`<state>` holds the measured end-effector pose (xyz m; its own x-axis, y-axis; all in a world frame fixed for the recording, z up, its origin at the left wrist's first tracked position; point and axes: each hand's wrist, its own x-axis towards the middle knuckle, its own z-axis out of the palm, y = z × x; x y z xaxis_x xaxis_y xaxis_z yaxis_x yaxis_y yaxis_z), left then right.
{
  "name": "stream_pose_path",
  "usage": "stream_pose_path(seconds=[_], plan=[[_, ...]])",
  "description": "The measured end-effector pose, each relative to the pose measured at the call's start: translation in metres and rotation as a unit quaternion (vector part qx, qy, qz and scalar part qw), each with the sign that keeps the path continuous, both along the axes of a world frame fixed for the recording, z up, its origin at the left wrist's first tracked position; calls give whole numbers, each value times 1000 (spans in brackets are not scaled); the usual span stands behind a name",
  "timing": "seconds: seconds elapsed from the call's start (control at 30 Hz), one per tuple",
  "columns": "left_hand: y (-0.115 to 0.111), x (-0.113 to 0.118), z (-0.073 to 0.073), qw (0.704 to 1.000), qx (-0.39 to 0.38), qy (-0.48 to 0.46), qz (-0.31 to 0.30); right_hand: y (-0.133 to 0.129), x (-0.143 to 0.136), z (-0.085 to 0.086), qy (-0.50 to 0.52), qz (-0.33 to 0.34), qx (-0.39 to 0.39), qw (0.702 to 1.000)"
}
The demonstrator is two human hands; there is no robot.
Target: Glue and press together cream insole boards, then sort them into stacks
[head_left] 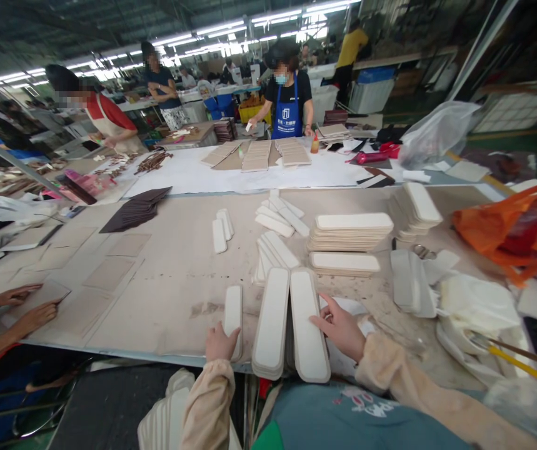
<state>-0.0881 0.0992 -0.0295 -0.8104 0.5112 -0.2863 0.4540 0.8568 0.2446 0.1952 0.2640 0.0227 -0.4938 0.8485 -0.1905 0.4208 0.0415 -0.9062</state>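
Two tall stacks of long white rounded panels stand side by side at the table's near edge: the left stack [270, 322] and the right stack [309, 331]. My right hand [343, 328] is at the right edge of the right stack, thumb on the top panel and index finger bent along its side. Left of the stacks, a single narrower white panel [233, 303] lies on the table. My left hand [221, 344] is closed at its lower left edge, the thumb against it; the other fingers are partly hidden.
Fanned white panels [277, 250], neat panel piles [350, 231] and a small group of panels [222, 231] lie beyond. To the right are an orange bag [507, 225] and a white tub [479, 300] with brushes. A co-worker's hands [34, 312] work at left; another person [289, 100] stands opposite.
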Motion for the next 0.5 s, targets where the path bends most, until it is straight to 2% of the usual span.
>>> stream_pose_path(seconds=[0.1, 0.2, 0.33, 0.5], plan=[[3, 5, -17, 999, -45, -17, 0, 0, -1, 3, -53, 7, 51, 997], [4, 9, -28, 998, -62, -27, -4, -2, 0, 1, -87, 27, 93, 991], [0, 7, -35, 998, -62, -27, 20, -5, 3, -6, -89, 31, 115, 989], [-5, -8, -39, 997, -22, -57, 51, -7, 3, -8, -97, 37, 95, 990]])
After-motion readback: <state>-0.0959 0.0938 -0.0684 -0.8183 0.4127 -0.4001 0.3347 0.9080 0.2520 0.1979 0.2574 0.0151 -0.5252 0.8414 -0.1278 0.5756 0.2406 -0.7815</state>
